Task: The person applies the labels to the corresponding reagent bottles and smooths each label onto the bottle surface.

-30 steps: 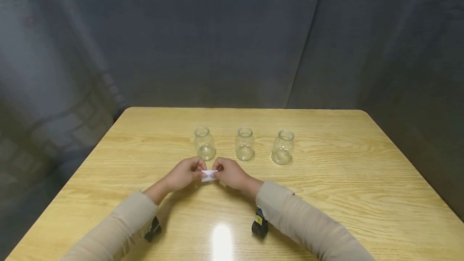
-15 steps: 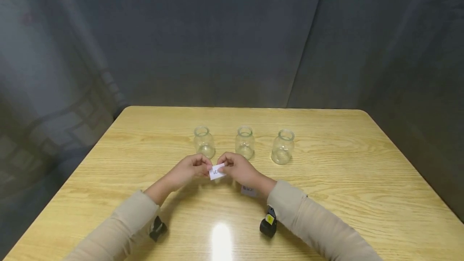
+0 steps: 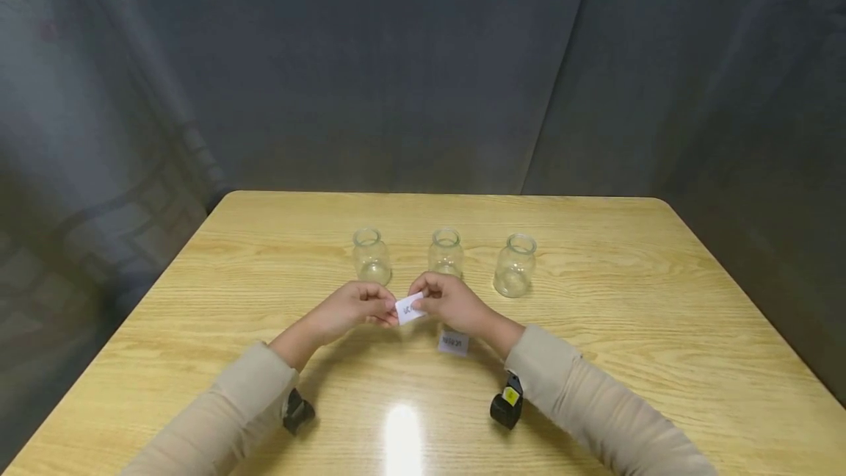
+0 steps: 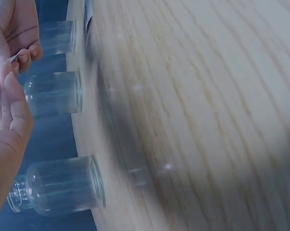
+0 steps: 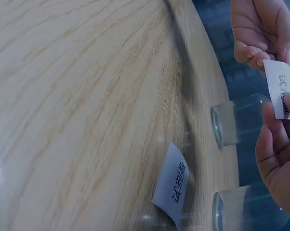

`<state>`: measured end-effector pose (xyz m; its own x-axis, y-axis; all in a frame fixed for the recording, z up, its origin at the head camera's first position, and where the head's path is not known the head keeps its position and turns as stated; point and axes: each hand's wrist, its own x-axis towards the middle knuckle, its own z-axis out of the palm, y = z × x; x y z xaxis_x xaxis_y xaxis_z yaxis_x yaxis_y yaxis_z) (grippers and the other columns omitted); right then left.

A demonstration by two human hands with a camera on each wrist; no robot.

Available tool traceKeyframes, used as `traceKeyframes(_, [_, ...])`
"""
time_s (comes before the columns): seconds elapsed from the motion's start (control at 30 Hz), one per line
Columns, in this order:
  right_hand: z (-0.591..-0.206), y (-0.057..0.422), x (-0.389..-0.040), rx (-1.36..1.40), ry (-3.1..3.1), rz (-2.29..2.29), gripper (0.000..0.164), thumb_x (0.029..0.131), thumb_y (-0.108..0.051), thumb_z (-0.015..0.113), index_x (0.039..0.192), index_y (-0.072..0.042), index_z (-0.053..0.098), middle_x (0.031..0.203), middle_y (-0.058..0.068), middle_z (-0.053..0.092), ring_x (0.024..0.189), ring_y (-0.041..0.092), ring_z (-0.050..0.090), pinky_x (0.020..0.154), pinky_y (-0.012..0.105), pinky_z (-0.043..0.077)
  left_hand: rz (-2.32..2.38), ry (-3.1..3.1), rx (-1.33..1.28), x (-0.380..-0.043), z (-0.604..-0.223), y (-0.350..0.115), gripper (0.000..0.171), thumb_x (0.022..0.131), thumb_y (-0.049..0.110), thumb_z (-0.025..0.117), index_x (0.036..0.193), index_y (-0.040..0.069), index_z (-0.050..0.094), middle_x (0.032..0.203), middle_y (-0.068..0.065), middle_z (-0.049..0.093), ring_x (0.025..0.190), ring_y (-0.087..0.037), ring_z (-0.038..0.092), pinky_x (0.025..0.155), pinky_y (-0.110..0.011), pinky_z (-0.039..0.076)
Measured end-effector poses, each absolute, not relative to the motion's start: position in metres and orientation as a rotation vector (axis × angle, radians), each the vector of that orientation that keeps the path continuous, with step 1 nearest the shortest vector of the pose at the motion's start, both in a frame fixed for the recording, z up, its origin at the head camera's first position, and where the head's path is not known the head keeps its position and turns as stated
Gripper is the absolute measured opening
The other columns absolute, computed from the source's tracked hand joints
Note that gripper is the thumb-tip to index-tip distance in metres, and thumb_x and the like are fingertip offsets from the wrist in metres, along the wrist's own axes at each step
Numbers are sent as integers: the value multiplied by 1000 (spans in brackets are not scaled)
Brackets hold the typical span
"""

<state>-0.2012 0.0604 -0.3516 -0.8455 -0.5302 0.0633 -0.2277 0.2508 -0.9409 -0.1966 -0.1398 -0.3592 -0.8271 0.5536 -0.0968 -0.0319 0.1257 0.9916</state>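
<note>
Between the near edge of the table (image 3: 628,358) and three glass jars (image 3: 514,270), my left hand (image 3: 350,308) and right hand (image 3: 459,305) pinch a white card (image 3: 406,311), fingers (image 3: 380,306) nearly together, a second card (image 3: 452,343) lying nearer that edge.

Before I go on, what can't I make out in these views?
- Held label: right wrist view, the right hand covers part of its front, so not all the wording shows.
- Middle jar: head view, its base is behind the right hand.
- Left hand: left wrist view, cut off by the left edge.
</note>
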Motion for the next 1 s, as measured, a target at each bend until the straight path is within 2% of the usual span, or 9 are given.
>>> traceKeyframes(0.07, [-352, 62, -201, -702, 2252, -1627, 9, 80, 3, 54, 89, 4, 55, 75, 9, 54, 71, 22, 52, 66, 39, 47, 1743, 1957, 503, -196, -359, -139, 22, 86, 5, 48, 95, -15, 50, 84, -14, 59, 79, -20, 58, 76, -35, 47])
traceKeyframes(0.27, [-361, 65, -207, -727, 2240, -1628, 9, 79, 2, 55, 88, 2, 55, 74, 5, 54, 68, 14, 52, 65, 35, 48, 1747, 1932, 510, -195, -358, -137, 21, 85, 4, 48, 95, -14, 50, 83, -12, 60, 79, -20, 59, 77, -35, 47])
traceKeyframes(0.47, [-360, 68, -205, -701, 2207, -1654, 9, 79, 3, 55, 88, 3, 56, 74, 5, 54, 68, 14, 53, 69, 42, 48, 1772, 1911, 524, -195, -359, -135, 19, 84, 3, 49, 93, -14, 51, 82, -11, 60, 78, -19, 59, 78, -36, 46])
traceKeyframes(0.7, [-361, 68, -203, -684, 2182, -1686, 11, 78, 3, 56, 89, 6, 55, 75, 7, 54, 68, 13, 53, 69, 43, 48, 1787, 1932, 520, -194, -360, -134, 15, 84, 2, 50, 89, -12, 53, 79, -8, 60, 77, -17, 58, 76, -35, 47])
traceKeyframes(0.9, [-362, 66, -202, -665, 2192, -1696, 12, 79, 3, 56, 90, 6, 55, 74, 6, 54, 66, 12, 52, 65, 41, 48, 1791, 1930, 523, -194, -361, -134, 12, 83, 5, 50, 86, -6, 54, 79, -6, 59, 77, -18, 57, 80, -43, 43])
traceKeyframes(1.0, [-362, 65, -202, -649, 2190, -1704, 11, 79, 3, 56, 90, 6, 55, 74, 6, 54, 66, 12, 52, 65, 41, 48, 1788, 1917, 521, -194, -362, -134, 15, 84, 6, 50, 89, -8, 54, 80, -5, 59, 78, -18, 57, 82, -46, 41])
